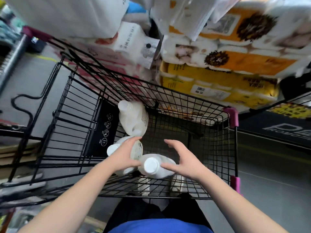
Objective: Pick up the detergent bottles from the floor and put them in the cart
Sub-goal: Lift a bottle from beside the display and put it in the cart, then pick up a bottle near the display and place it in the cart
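Nearest the person, both bare arms reach over the near rim into the cart (229, 118). The right hand (184, 159) has its grip apart, fingers spread and loosely bent, with the thumb touching the nearest bottle (165, 161), which lies on its side on the basket floor with its cap toward the camera. The left hand (124, 154) rests on the middle bottle (138, 149), fingers laid fairly straight across it; its grip looks apart rather than clamped. Just beyond, touching the middle one, the far bottle (134, 117) leans against the black flap (101, 128).

Three detergent bottles are thus already in the cart, and the latest seems just set down. Pale shapes (144, 186) show through the mesh below. Whether they are bottles left on the floor (269, 185) cannot be told. Wrapped paper-roll packs (218, 81) are stacked behind.
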`<act>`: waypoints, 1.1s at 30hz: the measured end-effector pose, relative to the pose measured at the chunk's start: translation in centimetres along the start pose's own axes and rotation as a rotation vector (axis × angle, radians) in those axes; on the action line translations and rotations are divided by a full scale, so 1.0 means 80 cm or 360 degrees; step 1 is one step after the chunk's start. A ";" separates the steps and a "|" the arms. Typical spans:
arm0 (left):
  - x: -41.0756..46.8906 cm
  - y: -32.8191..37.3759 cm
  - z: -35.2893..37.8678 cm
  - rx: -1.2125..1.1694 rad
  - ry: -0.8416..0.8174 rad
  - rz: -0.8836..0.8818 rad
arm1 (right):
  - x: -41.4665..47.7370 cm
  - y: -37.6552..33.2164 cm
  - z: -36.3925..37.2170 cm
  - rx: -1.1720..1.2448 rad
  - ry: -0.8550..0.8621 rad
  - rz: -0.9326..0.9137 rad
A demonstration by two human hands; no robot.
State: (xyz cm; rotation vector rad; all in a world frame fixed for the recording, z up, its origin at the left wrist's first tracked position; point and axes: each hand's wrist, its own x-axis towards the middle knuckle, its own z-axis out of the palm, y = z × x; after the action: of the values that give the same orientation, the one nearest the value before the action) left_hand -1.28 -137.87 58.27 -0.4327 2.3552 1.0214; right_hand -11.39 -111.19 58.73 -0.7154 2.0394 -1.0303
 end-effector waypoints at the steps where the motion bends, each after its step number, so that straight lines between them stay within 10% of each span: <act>1: -0.006 0.013 -0.017 -0.0045 0.0046 0.0050 | 0.000 -0.018 -0.013 0.0019 0.0077 -0.0035; 18: -0.154 0.327 -0.273 -0.0524 0.0672 0.1524 | -0.143 -0.333 -0.242 0.0042 0.1259 -0.0996; 33: -0.138 0.492 -0.131 -0.0487 -0.0285 0.2249 | -0.370 -0.283 -0.174 0.0109 0.2299 -0.0497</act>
State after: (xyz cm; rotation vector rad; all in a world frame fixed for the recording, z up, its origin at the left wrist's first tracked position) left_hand -14.87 -118.73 93.34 1.3708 2.1311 1.8467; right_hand -2.04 -95.31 93.96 -0.1696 3.0445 -2.1862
